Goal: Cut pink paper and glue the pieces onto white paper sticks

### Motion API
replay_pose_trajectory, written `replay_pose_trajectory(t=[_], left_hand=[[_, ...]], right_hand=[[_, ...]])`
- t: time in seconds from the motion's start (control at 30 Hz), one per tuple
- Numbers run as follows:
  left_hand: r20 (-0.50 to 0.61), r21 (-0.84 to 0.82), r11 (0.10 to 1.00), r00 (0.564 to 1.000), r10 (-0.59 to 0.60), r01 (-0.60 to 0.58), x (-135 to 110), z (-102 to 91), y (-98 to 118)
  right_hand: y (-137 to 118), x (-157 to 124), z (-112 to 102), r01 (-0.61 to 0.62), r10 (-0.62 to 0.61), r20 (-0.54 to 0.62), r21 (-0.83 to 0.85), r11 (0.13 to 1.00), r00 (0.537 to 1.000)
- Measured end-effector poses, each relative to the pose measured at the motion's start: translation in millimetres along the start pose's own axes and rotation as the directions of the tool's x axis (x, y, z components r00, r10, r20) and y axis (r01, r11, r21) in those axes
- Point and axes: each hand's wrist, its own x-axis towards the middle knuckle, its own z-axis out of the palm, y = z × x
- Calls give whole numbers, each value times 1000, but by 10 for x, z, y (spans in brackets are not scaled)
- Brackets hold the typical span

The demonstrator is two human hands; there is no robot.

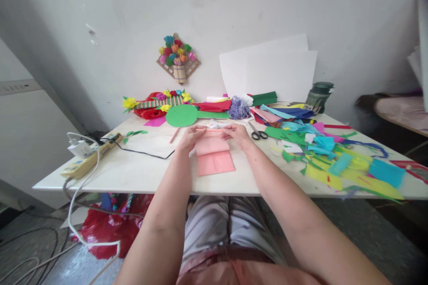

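A piece of pink crepe paper point(216, 160) lies on the white table in front of me, with a crease across its middle. My left hand point(194, 136) pinches the far left end of the paper, and my right hand point(236, 134) pinches the far right end. Between my fingers the far edge looks folded or rolled into a narrow strip. To the left of my left hand lies a thin pink paper strip point(174, 135). Black-handled scissors point(259, 134) rest just right of my right hand.
Colourful paper scraps point(337, 156) spread over the right side, near a dark green bottle point(319, 97). A green paper disc point(181, 116) and purple shredded paper point(238, 108) lie at the back. A power strip point(90, 156) with cables occupies the left edge.
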Motion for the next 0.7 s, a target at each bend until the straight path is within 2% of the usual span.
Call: replay_pose_trajectory(t=[0.23,0.7], left_hand=[[-28,33,999,1000,13,-12,-3,4,13],[17,25,1000,1000,15,-15,-5,-5,8]], right_hand=[[0,0,-1,7,-8,13,10,1000,1000],[8,16,-19,26,-27,16,28,999,1000]])
